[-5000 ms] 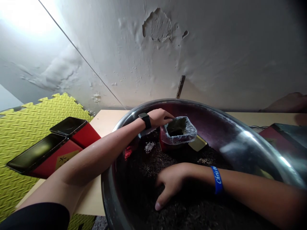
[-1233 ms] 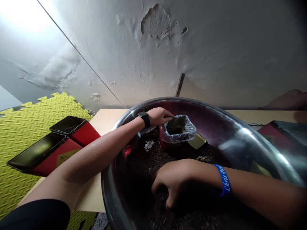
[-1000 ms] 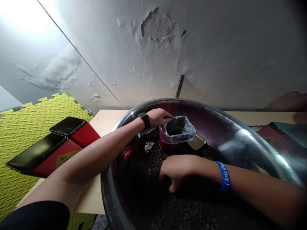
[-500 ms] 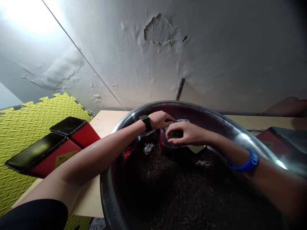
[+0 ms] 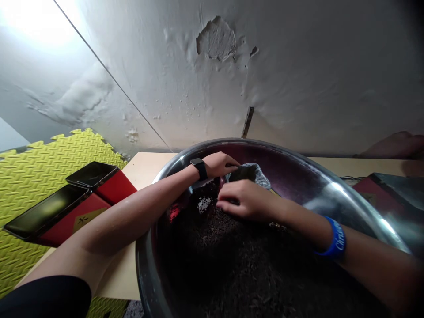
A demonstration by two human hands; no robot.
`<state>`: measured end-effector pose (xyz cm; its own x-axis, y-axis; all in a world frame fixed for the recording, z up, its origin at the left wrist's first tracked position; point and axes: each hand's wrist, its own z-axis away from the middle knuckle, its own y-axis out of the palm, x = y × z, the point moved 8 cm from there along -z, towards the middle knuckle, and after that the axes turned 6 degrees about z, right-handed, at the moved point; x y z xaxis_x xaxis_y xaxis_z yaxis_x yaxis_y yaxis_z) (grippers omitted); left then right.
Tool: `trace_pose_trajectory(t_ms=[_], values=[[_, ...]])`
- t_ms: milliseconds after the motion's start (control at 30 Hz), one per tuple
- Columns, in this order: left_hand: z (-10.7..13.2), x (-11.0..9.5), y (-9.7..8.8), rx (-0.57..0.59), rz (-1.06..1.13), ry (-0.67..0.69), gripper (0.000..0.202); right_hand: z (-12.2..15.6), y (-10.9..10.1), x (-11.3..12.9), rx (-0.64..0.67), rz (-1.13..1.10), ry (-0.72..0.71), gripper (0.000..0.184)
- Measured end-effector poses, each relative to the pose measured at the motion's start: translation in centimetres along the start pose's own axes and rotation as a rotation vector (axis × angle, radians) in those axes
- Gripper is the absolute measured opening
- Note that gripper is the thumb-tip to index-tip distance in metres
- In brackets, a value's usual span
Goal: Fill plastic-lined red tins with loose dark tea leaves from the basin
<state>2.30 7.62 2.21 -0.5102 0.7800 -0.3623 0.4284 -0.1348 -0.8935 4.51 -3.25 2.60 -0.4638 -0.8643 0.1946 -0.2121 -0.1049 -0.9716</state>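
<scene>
A large steel basin [image 5: 331, 190] holds a heap of dark loose leaves [image 5: 232, 265]. At its far side a red box lined with a clear plastic bag [image 5: 260, 176] stands in the leaves, mostly hidden behind my hands. My left hand [image 5: 218, 163], with a black watch [image 5: 198, 168] on the wrist, is closed on the left rim of the lined box. Just in front of the box, my right hand [image 5: 247, 203] lies palm down over the leaves, fingers stretched toward the left. There is a blue band [image 5: 333, 238] on that wrist.
The basin sits on a pale wooden table [image 5: 145, 165] against a peeling white wall. Two red boxes with black lids [image 5: 82, 207] lie at the table's left edge over a yellow foam mat [image 5: 39, 154]. Another red box [image 5: 380, 187] lies behind the basin at right.
My right hand scooped in the leaves near me, rose to the mouth of the lined box, and has now dropped just in front of it. My left hand stayed on the box rim.
</scene>
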Motion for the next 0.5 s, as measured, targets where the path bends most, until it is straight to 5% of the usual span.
trace_pose_trajectory(t_ms=[100,167,300,500], values=[[0.0,0.1,0.2,0.003,-0.012,0.026,0.033,0.9,5.7,0.9,0.446,-0.081,-0.026,0.039],[0.0,0.1,0.2,0.006,-0.02,0.028,0.033,2.3,8.6,-1.1,0.673,-0.019,0.111,0.048],[0.0,0.6,0.1,-0.007,-0.063,0.014,0.032,3.1,9.0,-6.5,0.534,0.197,0.355,0.044],[-0.2,1.6,0.1,0.003,-0.071,-0.026,0.032,3.5,11.0,-9.5,0.47,0.165,0.388,0.046]])
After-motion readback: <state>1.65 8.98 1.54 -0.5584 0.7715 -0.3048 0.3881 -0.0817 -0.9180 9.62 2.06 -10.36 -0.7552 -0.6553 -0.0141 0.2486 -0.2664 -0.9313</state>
